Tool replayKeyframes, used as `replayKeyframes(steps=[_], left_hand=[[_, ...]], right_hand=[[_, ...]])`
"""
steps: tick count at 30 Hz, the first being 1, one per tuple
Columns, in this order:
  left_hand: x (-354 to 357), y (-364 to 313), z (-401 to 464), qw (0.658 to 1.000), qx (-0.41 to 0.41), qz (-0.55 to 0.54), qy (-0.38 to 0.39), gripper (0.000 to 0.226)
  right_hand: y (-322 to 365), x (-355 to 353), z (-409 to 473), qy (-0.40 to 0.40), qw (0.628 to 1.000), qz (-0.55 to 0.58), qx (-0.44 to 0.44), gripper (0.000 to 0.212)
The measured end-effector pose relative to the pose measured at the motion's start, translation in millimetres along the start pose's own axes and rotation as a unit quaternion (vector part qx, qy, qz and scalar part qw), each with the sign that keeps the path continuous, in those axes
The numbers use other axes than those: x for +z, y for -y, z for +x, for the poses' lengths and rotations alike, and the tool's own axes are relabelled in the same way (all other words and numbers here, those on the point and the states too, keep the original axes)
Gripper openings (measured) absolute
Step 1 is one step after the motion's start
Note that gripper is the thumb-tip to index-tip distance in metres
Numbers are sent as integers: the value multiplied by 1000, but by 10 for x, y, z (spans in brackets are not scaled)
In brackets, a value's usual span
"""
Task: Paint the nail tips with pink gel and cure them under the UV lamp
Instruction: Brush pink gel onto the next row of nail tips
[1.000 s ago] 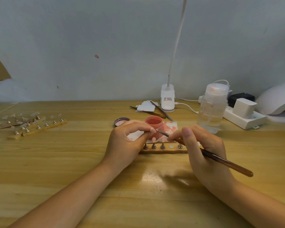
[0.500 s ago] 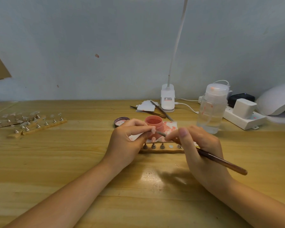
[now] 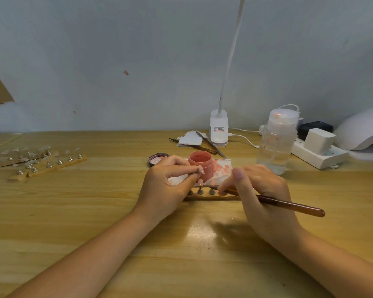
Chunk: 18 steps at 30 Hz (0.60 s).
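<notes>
An open pot of pink gel (image 3: 201,165) stands mid-table on a stained paper (image 3: 221,168). In front of it lies a wooden strip (image 3: 211,197) with small metal nail stands. My left hand (image 3: 170,186) pinches a pale nail tip (image 3: 201,170) on its stand between thumb and forefinger, just beside the pot. My right hand (image 3: 261,190) grips a brown brush (image 3: 289,205); its bristle end points left toward a pink tip on the strip. The white UV lamp (image 3: 362,131) sits at the far right edge.
More strips with clear nail tips (image 3: 37,160) lie at the left. The pot's lid (image 3: 157,158) sits behind my left hand. A clear pump bottle (image 3: 277,140), a power strip (image 3: 319,155), a desk lamp base (image 3: 219,131) and tweezers (image 3: 211,145) stand behind.
My right hand and the brush have shifted slightly left and lower toward the strip. My left hand has barely moved, still pinching the tip by the pot.
</notes>
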<state>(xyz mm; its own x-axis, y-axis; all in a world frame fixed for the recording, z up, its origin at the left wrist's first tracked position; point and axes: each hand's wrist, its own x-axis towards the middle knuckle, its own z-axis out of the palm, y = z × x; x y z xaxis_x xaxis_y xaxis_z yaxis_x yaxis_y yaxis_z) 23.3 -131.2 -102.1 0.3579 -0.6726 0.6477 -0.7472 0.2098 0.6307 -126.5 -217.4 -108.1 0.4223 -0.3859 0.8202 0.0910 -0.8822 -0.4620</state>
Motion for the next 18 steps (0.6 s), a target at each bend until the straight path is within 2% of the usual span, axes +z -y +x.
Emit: replayKeyframes(steps=[5, 9, 13, 18], left_hand=[[0, -5, -3, 1000, -2, 5, 5, 29], [-2, 1, -6, 1000, -2, 3, 2, 30], [2, 4, -7, 1000, -1, 1, 2, 29], [-4, 6, -4, 1000, -4, -6, 7, 28]], right_hand=[[11, 40, 39, 7, 999, -42, -26, 41], [1, 15, 23, -1, 1000, -20, -24, 52], [1, 50, 48, 6, 997, -64, -44, 50], [-13, 9, 29, 0, 999, -28, -27, 53]])
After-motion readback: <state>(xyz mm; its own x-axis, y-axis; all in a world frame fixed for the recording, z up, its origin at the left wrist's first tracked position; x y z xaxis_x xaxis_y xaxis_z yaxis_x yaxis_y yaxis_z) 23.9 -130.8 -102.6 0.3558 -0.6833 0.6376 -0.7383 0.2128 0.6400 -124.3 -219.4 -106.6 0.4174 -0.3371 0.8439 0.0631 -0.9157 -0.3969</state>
